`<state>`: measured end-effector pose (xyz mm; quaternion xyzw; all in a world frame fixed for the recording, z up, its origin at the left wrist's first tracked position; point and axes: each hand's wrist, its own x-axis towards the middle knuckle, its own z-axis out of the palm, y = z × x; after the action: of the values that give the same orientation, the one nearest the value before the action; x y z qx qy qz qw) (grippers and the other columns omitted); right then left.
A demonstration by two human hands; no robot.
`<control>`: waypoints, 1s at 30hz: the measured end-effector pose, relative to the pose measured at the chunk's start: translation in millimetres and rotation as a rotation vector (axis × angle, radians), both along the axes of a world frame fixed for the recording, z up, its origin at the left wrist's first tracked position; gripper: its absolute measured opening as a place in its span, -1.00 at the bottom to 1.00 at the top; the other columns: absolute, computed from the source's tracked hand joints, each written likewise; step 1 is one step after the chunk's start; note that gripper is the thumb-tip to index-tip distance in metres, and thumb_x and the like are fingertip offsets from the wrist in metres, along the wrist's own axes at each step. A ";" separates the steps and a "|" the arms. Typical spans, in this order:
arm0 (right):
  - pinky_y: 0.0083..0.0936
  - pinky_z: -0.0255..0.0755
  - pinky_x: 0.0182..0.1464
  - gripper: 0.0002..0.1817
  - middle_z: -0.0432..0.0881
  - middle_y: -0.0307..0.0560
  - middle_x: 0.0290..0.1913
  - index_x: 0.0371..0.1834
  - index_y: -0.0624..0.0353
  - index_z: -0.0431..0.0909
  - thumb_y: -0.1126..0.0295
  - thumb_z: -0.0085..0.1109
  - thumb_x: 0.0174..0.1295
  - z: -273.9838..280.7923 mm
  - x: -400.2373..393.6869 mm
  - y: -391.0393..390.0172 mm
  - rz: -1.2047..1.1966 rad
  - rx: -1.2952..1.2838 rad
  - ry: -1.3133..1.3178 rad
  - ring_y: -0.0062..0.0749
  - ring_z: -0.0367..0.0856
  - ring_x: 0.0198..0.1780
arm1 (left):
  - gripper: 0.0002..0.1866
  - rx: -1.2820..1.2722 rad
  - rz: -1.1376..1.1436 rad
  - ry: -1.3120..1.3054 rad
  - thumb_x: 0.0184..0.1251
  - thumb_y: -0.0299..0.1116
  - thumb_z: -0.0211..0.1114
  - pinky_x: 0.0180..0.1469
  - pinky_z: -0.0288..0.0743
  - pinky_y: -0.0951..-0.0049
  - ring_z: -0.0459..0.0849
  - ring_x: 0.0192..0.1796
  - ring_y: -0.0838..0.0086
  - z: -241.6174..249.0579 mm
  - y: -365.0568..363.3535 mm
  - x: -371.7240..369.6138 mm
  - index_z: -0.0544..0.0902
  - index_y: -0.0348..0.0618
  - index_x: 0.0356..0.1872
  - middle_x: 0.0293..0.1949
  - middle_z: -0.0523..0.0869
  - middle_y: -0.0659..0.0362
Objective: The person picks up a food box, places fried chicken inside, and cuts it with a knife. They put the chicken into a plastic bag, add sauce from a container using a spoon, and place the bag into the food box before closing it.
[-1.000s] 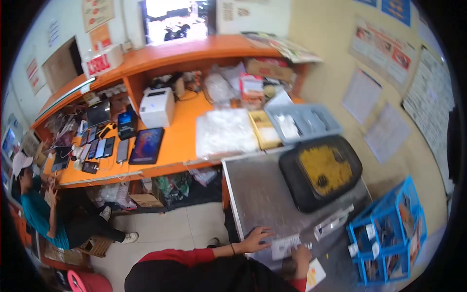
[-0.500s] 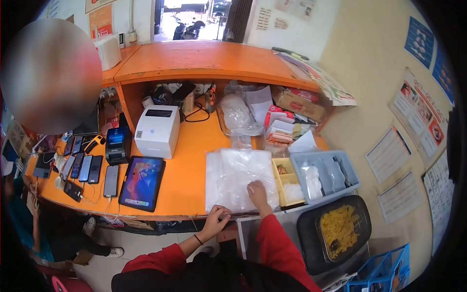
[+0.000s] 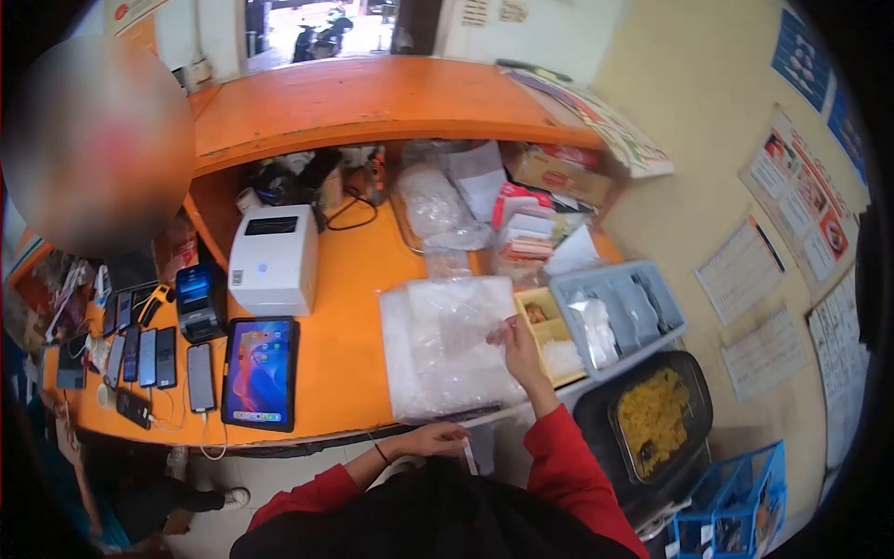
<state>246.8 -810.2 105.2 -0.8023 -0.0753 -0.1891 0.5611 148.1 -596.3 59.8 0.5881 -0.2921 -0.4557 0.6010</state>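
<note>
I see the right grip (image 3: pixel 523 352) half-curled over plastic bags (image 3: pixel 433 349), tabletop (image 3: pixel 343 349) front edge. Left grip (image 3: pixel 433 441) near that edge, loosely curled; either's hold, I cannot tell.

The right grip (image 3: pixel 519 345) is farther from the torso (image 3: pixel 438 517) and to the right of the left grip (image 3: pixel 440 438), fingers bent leftward. The left grip lies low, close before the torso, fingers pointing right. Behind it, a dark band (image 3: pixel 382 454) circles the wrist; red sleeves (image 3: pixel 585 475) cover both arms. Whether either grip is closed is unclear.
</note>
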 end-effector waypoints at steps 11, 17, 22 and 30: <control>-0.37 0.42 -0.13 -0.81 0.47 0.25 -0.08 -0.21 0.28 0.26 0.37 -0.20 0.24 119.2 -207.2 -123.1 -0.337 0.935 0.238 -0.10 0.54 -0.21 | -0.41 -0.636 0.004 1.061 0.11 -0.32 0.00 0.25 0.01 0.20 0.22 0.22 0.34 29.2 -163.9 -32.2 0.13 -0.13 0.22 0.22 0.22 0.08; -0.45 0.49 -0.28 -0.89 0.39 -0.22 -0.35 -0.25 0.14 0.27 0.36 -0.18 0.24 94.9 -368.9 -192.3 -0.910 0.771 0.047 -0.13 0.58 -0.30 | -0.14 -0.762 -0.536 1.213 -0.10 -0.23 0.10 0.31 -0.19 0.09 0.06 0.31 0.22 74.9 -187.0 -77.5 -0.10 -0.13 0.28 0.28 -0.01 -0.07; -0.43 0.43 -0.23 -0.85 0.47 -0.07 -0.29 -0.24 0.22 0.30 0.38 -0.15 0.23 113.8 -440.4 -189.2 -1.122 0.635 0.061 -0.33 0.48 -0.27 | -0.42 -0.247 -0.540 0.744 0.11 -0.32 0.12 0.16 0.20 0.22 0.32 0.16 0.21 63.9 -198.1 -117.0 0.19 -0.23 0.17 0.10 0.32 -0.12; -0.29 0.32 -0.33 -0.63 0.47 0.05 -0.44 -0.50 0.22 0.40 0.13 0.24 -0.12 80.7 -433.4 -82.9 -0.798 -0.322 0.443 -0.08 0.46 -0.36 | -0.69 -0.152 -0.491 0.993 0.16 -0.39 0.16 -0.11 0.43 0.53 0.54 -0.16 0.49 -4.3 -245.7 -182.2 0.43 -0.31 -0.09 -0.19 0.57 0.08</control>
<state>-186.7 -893.0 185.9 -0.8662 0.3314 -0.2001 0.3160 -34.1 -842.0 55.6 0.1727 -0.1344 -0.7821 0.5834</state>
